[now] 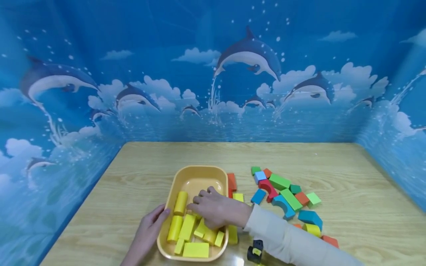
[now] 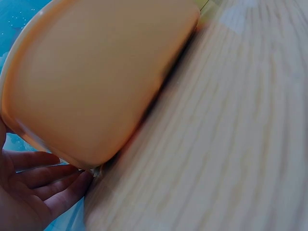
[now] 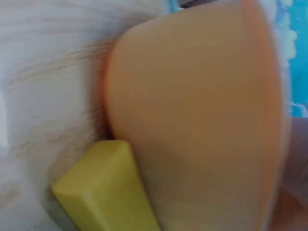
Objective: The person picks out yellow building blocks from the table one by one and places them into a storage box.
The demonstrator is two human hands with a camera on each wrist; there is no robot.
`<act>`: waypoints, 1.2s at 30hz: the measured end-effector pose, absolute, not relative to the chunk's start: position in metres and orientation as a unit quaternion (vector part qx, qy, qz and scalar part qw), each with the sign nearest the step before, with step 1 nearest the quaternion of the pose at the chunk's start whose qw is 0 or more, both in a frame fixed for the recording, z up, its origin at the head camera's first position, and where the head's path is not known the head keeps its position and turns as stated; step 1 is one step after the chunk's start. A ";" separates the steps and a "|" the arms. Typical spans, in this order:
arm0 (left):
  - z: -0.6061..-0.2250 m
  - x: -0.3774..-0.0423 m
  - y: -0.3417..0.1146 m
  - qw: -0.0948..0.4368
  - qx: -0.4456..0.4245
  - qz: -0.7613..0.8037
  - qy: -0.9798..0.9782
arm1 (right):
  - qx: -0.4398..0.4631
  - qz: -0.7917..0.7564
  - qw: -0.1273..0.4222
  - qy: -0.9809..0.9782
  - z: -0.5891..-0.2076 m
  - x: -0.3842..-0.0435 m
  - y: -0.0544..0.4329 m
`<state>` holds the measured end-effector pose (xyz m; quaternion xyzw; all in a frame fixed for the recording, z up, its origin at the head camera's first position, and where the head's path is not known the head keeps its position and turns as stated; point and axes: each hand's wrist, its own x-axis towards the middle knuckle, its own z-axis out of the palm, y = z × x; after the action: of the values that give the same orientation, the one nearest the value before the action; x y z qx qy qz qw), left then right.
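A light-orange plastic tray [image 1: 199,170] stands on the table with several yellow blocks inside, among them a cylinder [image 1: 181,203] and a flat rectangular block [image 1: 196,250]. At the tray's left side my left hand [image 1: 150,229] grips it, thumb at the rim. The left wrist view shows that hand's fingers [image 2: 45,175] against the outer wall. My right hand [image 1: 214,207] reaches over the right rim into the tray, fingers pointing down among the yellow blocks. Whether it holds one is hidden. Outside the right wall lies a yellow block [image 3: 103,187].
Right of the tray, several loose blocks are spread out, including a red arch [image 1: 267,189], a blue arch [image 1: 284,207] and a green block [image 1: 279,181]. Orange blocks [image 1: 232,181] lie close to the tray's right rim. A dolphin-print curtain [image 1: 213,122] encloses the table [image 1: 139,166].
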<state>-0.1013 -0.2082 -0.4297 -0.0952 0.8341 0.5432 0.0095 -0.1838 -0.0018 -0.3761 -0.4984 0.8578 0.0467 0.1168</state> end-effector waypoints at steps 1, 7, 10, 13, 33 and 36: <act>-0.430 -0.101 -0.208 0.012 -0.095 0.542 0.835 | -0.496 0.026 0.115 0.860 -0.374 -0.186 0.003; -0.431 -0.102 -0.209 0.014 -0.099 0.537 0.838 | -0.474 -0.109 0.052 0.872 -0.357 -0.203 0.059; -0.430 -0.102 -0.211 0.017 -0.101 0.535 0.839 | -0.454 -0.138 0.036 0.879 -0.353 -0.201 0.097; -0.429 -0.102 -0.212 0.022 -0.098 0.537 0.838 | -0.431 -0.152 0.070 0.887 -0.354 -0.188 0.132; -0.431 -0.103 -0.209 0.024 -0.106 0.551 0.827 | -0.429 -0.081 0.036 0.899 -0.398 -0.106 0.222; -0.431 -0.103 -0.209 0.022 -0.105 0.550 0.829 | -0.409 -0.071 0.048 0.908 -0.397 -0.106 0.219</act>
<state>-0.1029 -0.2088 -0.4309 -0.1046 0.8286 0.5496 0.0217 -0.1063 0.2194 -0.3973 -0.4094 0.9083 -0.0713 0.0477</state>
